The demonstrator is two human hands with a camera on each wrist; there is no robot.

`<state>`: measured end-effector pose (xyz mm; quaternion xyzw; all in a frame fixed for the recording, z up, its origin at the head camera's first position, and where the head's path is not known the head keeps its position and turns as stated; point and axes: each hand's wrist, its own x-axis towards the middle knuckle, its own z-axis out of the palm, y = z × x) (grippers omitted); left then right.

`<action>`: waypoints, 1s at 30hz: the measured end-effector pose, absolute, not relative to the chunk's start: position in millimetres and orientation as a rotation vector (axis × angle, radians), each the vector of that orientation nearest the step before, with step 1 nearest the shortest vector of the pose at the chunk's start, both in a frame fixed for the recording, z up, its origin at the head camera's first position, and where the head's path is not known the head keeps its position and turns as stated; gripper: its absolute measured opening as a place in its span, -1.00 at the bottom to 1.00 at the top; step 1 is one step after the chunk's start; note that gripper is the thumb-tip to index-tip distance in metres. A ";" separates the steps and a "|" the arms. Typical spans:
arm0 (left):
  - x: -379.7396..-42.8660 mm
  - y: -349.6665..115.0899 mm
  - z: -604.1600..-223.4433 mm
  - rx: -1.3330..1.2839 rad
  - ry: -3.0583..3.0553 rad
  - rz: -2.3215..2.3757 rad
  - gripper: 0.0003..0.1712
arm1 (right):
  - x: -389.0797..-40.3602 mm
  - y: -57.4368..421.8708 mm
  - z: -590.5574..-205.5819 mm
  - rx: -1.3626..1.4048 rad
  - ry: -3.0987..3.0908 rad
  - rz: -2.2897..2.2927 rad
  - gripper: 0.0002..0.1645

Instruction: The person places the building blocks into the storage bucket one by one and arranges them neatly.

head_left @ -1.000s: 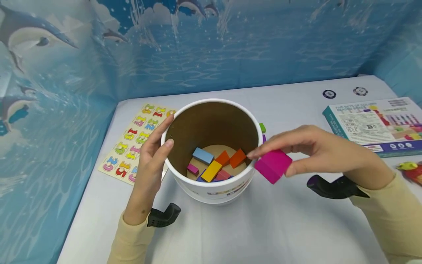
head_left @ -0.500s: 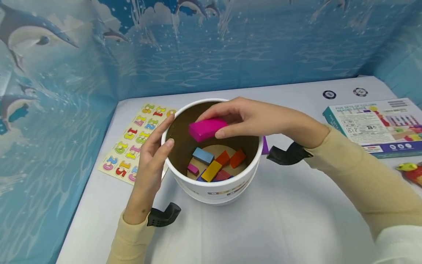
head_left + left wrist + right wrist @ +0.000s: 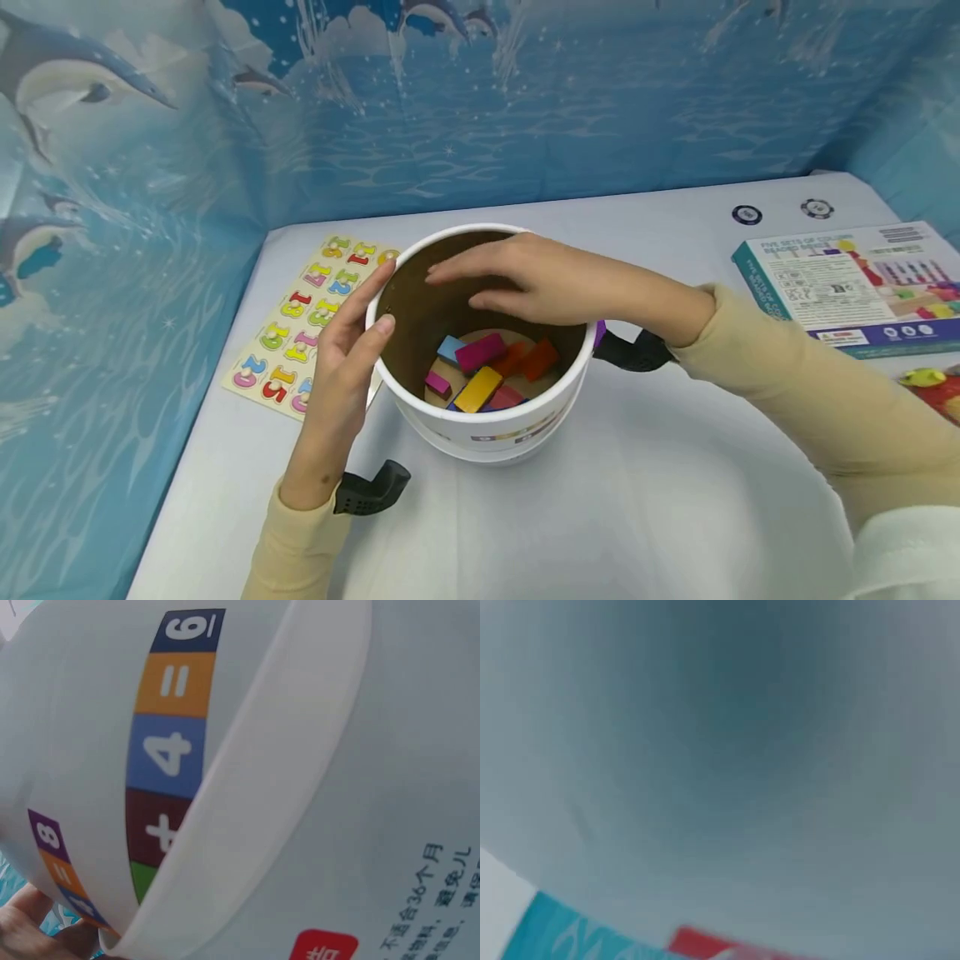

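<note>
A white bucket with a brown inside stands upright on the table in the head view. My left hand holds its left side, thumb and fingertips at the rim; in the left wrist view part of that hand touches the printed wall. Over the bucket's mouth, my right hand has its fingers extended and holds nothing. Below it a magenta block lies among a light blue block, a yellow block, orange blocks and a small pink block. The right wrist view shows mostly blurred white bucket wall.
A number puzzle board lies left of the bucket, partly behind my left hand. To the right are a flat boxed set, two round chips and a red and yellow item. A purple piece peeks out beside the bucket.
My right hand has carried the magenta block from the bucket's right side over its mouth and let it go; it now lies inside. The left hand has stayed in place.
</note>
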<state>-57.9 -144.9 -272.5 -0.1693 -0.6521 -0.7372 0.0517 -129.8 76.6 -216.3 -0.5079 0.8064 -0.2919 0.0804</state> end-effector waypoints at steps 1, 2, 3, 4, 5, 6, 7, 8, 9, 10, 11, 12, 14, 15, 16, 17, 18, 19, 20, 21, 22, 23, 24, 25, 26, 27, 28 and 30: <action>-57.7 -144.8 -272.6 -0.515 -1.983 -2.243 -0.46 | -128.5 80.3 -217.2 -1.509 2.420 -1.007 -0.51; -57.7 -144.7 -272.7 -0.515 -1.982 -2.243 -0.46 | -126.9 85.7 -218.1 -1.491 2.418 -1.147 -0.50; -57.8 -144.7 -273.0 -0.515 -1.984 -2.239 -0.45 | -125.5 92.3 -219.7 -1.459 2.414 -1.286 -0.50; -57.9 -144.7 -273.2 -0.516 -1.983 -2.237 -0.45 | -124.0 100.0 -221.6 -1.401 2.411 -1.413 -0.49; -58.0 -144.7 -273.4 -0.516 -1.985 -2.234 -0.45 | -122.7 108.6 -224.2 -1.323 2.408 -1.530 -0.48; -58.1 -144.8 -273.5 -0.517 -1.987 -2.228 -0.45 | -122.0 118.1 -228.0 -1.238 2.408 -1.628 -0.48; -58.2 -144.9 -273.5 -0.519 -1.988 -2.225 -0.45 | -122.2 128.2 -233.7 -1.139 2.413 -1.700 -0.47; -58.2 -145.1 -273.5 -0.520 -1.990 -2.221 -0.45 | -123.1 138.7 -241.1 -1.041 2.420 -1.751 -0.47; -58.2 -145.3 -273.4 -0.519 -1.992 -2.219 -0.45 | -124.6 148.7 -249.9 -0.943 2.436 -1.777 -0.47; -58.1 -145.5 -273.3 -0.519 -1.993 -2.218 -0.44 | -126.6 158.4 -260.4 -0.855 2.445 -1.782 -0.47; -58.0 -145.7 -273.1 -0.517 -1.995 -2.213 -0.44 | -129.0 167.6 -272.6 -0.779 2.456 -1.760 -0.48; -57.9 -145.9 -273.0 -0.516 -1.995 -2.211 -0.44 | -131.4 176.2 -286.0 -0.713 2.473 -1.719 -0.48; -57.8 -145.9 -272.9 -0.515 -1.991 -2.217 -0.44 | -135.0 190.9 -314.2 -0.609 2.496 -1.606 -0.48; -57.8 -145.8 -272.8 -0.514 -1.991 -2.219 -0.44 | -136.2 196.9 -327.6 -0.568 2.498 -1.550 -0.47; -57.9 -145.9 -272.9 -0.514 -1.991 -2.218 -0.44 | -137.3 202.1 -340.8 -0.534 2.494 -1.499 -0.47; -58.2 -146.0 -273.2 -0.514 -1.990 -2.220 -0.43 | -138.0 206.1 -352.6 -0.511 2.484 -1.462 -0.47; -58.2 -146.1 -273.3 -0.512 -1.992 -2.221 -0.43 | -138.5 209.4 -363.0 -0.497 2.475 -1.433 -0.47; -58.2 -146.2 -273.5 -0.509 -1.993 -2.221 -0.43 | -138.9 211.8 -371.8 -0.493 2.467 -1.415 -0.46; -58.4 -146.3 -273.9 -0.509 -1.994 -2.219 -0.43 | -139.6 213.5 -378.9 -0.496 2.456 -1.408 -0.46; -58.3 -146.5 -274.0 -0.506 -1.996 -2.217 -0.43 | -140.3 214.6 -384.6 -0.506 2.453 -1.400 -0.45; -58.3 -146.6 -274.1 -0.505 -1.996 -2.216 -0.42 | -141.0 214.8 -389.0 -0.516 2.458 -1.384 -0.43; -58.3 -146.7 -274.2 -0.503 -1.997 -2.215 -0.42 | -142.0 214.4 -392.9 -0.541 2.465 -1.367 -0.39; -58.0 -146.9 -274.1 -0.501 -2.000 -2.212 -0.42 | -142.8 213.7 -395.7 -0.561 2.484 -1.335 -0.35; -58.2 -147.0 -274.3 -0.502 -1.998 -2.213 -0.42 | -143.4 212.8 -397.9 -0.583 2.510 -1.293 -0.30; -58.4 -147.0 -274.2 -0.506 -1.995 -2.215 -0.43 | -143.7 211.7 -399.8 -0.607 2.536 -1.241 -0.24; -58.3 -147.1 -274.0 -0.508 -1.994 -2.215 -0.43 | -144.0 210.3 -401.5 -0.637 2.566 -1.184 -0.19; -58.5 -147.1 -273.9 -0.511 -1.995 -2.214 -0.43 | -144.0 208.8 -403.0 -0.667 2.594 -1.127 -0.13; -59.0 -147.3 -273.8 -0.513 -1.996 -2.211 -0.43 | -143.6 206.1 -405.5 -0.734 2.644 -1.041 -0.06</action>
